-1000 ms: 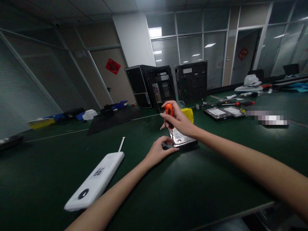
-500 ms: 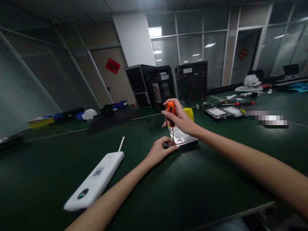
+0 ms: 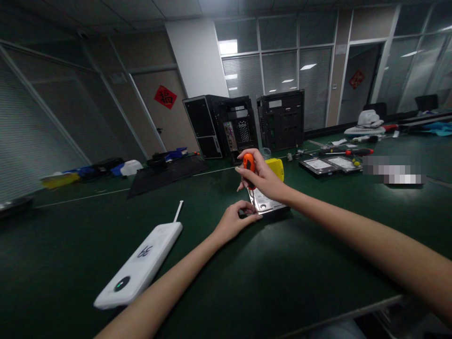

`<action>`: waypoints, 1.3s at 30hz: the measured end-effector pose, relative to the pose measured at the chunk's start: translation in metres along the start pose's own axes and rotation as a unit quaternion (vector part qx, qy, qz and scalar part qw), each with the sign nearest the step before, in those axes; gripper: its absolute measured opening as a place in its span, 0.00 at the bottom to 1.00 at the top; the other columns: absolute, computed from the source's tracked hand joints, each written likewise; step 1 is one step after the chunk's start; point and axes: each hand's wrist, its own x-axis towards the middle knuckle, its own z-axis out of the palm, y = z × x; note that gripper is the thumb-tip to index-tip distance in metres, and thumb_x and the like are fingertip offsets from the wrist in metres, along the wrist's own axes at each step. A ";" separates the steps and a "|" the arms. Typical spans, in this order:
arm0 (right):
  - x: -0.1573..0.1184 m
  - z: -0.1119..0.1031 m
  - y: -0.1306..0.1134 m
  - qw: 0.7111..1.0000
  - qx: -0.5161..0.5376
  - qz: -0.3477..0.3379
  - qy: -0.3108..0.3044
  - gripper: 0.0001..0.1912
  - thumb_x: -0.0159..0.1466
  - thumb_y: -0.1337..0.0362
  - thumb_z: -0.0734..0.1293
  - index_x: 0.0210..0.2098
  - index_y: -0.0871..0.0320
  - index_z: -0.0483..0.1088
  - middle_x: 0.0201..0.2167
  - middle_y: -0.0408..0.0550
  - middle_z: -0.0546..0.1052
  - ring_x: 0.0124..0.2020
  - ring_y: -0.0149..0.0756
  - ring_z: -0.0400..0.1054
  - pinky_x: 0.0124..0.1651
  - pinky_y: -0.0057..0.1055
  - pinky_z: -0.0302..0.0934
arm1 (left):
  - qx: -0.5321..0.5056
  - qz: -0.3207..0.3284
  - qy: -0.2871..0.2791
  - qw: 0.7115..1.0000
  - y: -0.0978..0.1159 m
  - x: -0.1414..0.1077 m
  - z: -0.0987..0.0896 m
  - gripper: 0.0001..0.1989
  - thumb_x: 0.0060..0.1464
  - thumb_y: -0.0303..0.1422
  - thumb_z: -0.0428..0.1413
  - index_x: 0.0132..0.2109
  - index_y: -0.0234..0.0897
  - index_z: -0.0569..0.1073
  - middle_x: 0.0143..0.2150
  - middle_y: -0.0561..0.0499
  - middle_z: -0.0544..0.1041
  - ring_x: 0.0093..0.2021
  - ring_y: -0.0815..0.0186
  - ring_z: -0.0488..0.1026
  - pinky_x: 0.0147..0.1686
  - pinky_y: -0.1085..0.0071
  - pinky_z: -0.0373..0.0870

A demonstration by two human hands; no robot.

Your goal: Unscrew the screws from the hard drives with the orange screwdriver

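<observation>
My right hand (image 3: 259, 176) is wrapped round the orange and black handle of a screwdriver (image 3: 249, 163). The shaft points down to the near left corner of a silver hard drive (image 3: 269, 204), which lies on the green table (image 3: 197, 301). At that same corner, my left hand (image 3: 238, 217) has its thumb and fingers bent in at the drive's edge, around the screwdriver's tip. What sits between those fingertips is too small to tell. A yellow object (image 3: 276, 169) stands just behind the drive, partly hidden by my right hand.
A white device (image 3: 141, 266) marked with a number lies beside my left forearm. Computer cases (image 3: 280, 120) stand at the back. Two more hard drives (image 3: 318, 165) and a red-black screwdriver (image 3: 360, 152) are on the right. A black mat (image 3: 165, 173) lies at the back left.
My right hand and the screwdriver handle have shifted slightly down and left, with the handle tilting a little more. My left hand and the drive look unmoved.
</observation>
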 end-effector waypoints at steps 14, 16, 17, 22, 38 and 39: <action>-0.003 0.003 -0.006 1.000 -0.026 0.002 0.003 0.14 0.63 0.64 0.59 0.47 0.52 0.52 0.27 0.41 0.60 0.21 0.26 0.56 0.21 0.25 0.53 | -0.036 -0.004 -0.017 0.999 0.001 0.002 0.000 0.16 0.47 0.43 0.59 0.37 0.33 0.74 0.32 0.51 0.73 0.32 0.66 0.69 0.31 0.72 0.65; -0.004 0.003 -0.007 1.000 -0.030 -0.006 0.007 0.14 0.63 0.64 0.59 0.48 0.52 0.52 0.28 0.41 0.60 0.21 0.26 0.56 0.21 0.26 0.53 | -0.040 -0.003 -0.017 0.999 0.000 0.002 0.001 0.16 0.47 0.42 0.59 0.37 0.33 0.74 0.31 0.51 0.73 0.32 0.66 0.69 0.31 0.72 0.64; -0.004 0.003 -0.007 0.999 -0.035 -0.009 0.010 0.15 0.63 0.64 0.59 0.48 0.51 0.51 0.28 0.41 0.60 0.21 0.27 0.56 0.22 0.26 0.53 | -0.041 -0.003 -0.017 0.999 0.000 0.002 0.001 0.16 0.47 0.42 0.59 0.37 0.33 0.74 0.31 0.51 0.73 0.31 0.66 0.69 0.31 0.72 0.64; -0.005 0.004 -0.007 0.998 -0.064 -0.010 0.013 0.16 0.63 0.63 0.59 0.50 0.49 0.52 0.28 0.41 0.60 0.22 0.27 0.56 0.23 0.26 0.54 | -0.045 -0.007 -0.028 0.999 0.001 0.001 -0.001 0.15 0.48 0.41 0.59 0.38 0.33 0.75 0.32 0.51 0.74 0.32 0.65 0.69 0.32 0.71 0.65; 0.008 0.001 -0.006 1.000 -0.019 -0.018 -0.006 0.09 0.62 0.63 0.61 0.40 0.54 0.55 0.31 0.40 0.61 0.25 0.24 0.60 0.26 0.24 0.59 | -0.028 0.014 -0.023 0.999 -0.003 0.002 -0.001 0.15 0.46 0.40 0.60 0.39 0.34 0.74 0.36 0.48 0.76 0.38 0.62 0.71 0.39 0.68 0.67; 0.010 0.000 -0.006 0.999 -0.021 -0.021 -0.017 0.10 0.61 0.64 0.62 0.38 0.55 0.55 0.32 0.40 0.61 0.25 0.24 0.60 0.27 0.24 0.60 | -0.026 0.017 -0.023 0.999 -0.003 0.002 -0.001 0.15 0.46 0.39 0.60 0.39 0.34 0.74 0.36 0.48 0.76 0.38 0.62 0.71 0.39 0.68 0.67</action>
